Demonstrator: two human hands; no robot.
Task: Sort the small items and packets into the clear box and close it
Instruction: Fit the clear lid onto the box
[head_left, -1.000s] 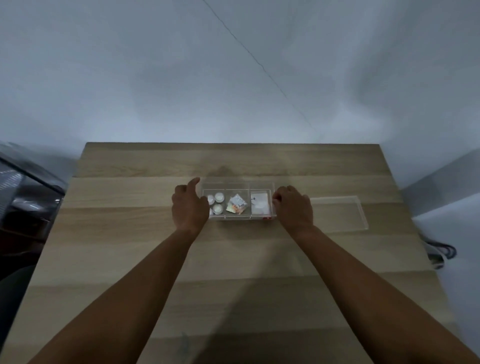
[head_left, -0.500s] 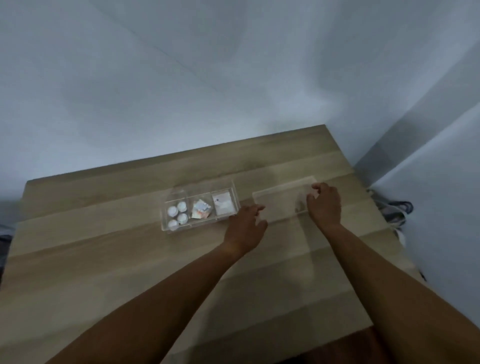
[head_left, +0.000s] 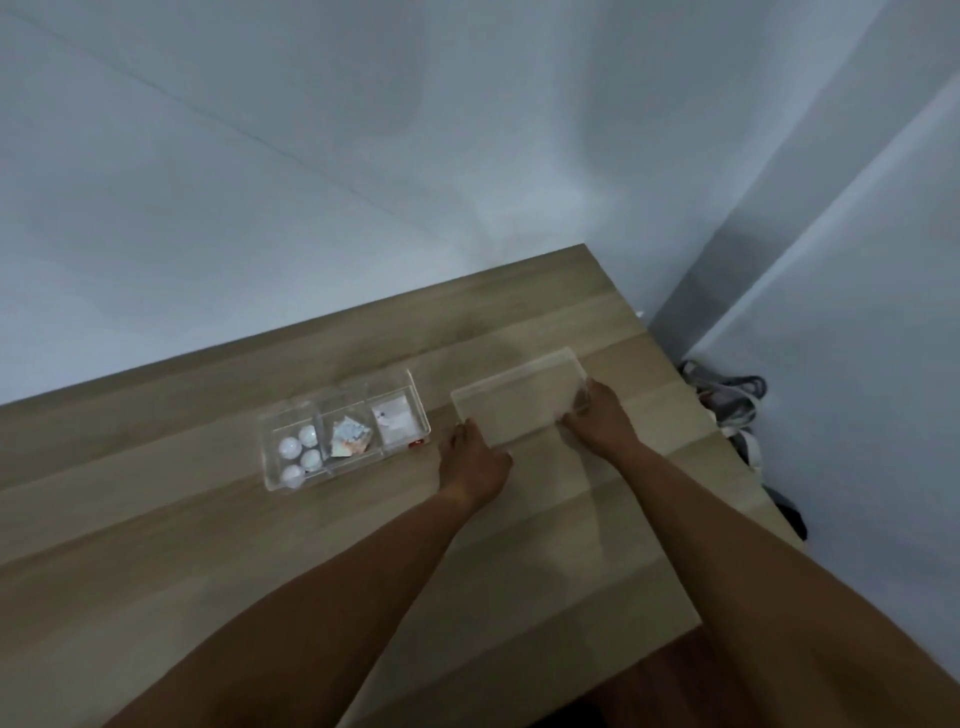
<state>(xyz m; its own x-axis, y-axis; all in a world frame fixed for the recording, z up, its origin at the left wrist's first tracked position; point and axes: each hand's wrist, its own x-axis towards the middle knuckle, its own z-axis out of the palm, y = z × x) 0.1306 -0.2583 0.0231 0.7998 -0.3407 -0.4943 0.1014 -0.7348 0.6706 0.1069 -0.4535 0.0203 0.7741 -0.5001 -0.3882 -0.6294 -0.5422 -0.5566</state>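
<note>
A clear box (head_left: 270, 457) with three compartments lies uncovered on the wooden table. Its left compartment holds several small white round items (head_left: 300, 453), the middle one colourful packets (head_left: 349, 439), the right one a white packet (head_left: 394, 420). The clear lid (head_left: 519, 402) lies flat on the table to the right of the box. My right hand (head_left: 597, 418) grips the lid's right end, fingers curled over its edge. My left hand (head_left: 472, 462) touches the lid's near-left corner; whether it grips it is unclear.
The wooden table (head_left: 208, 545) ends close to the right of the lid, near a grey wall corner. Cables and a bag (head_left: 732, 400) lie on the floor beyond that edge. A small red mark (head_left: 418, 442) shows at the box's right end.
Both hands left the ends of the box and moved right to the lid. My view has turned right, so the box now lies at left.
</note>
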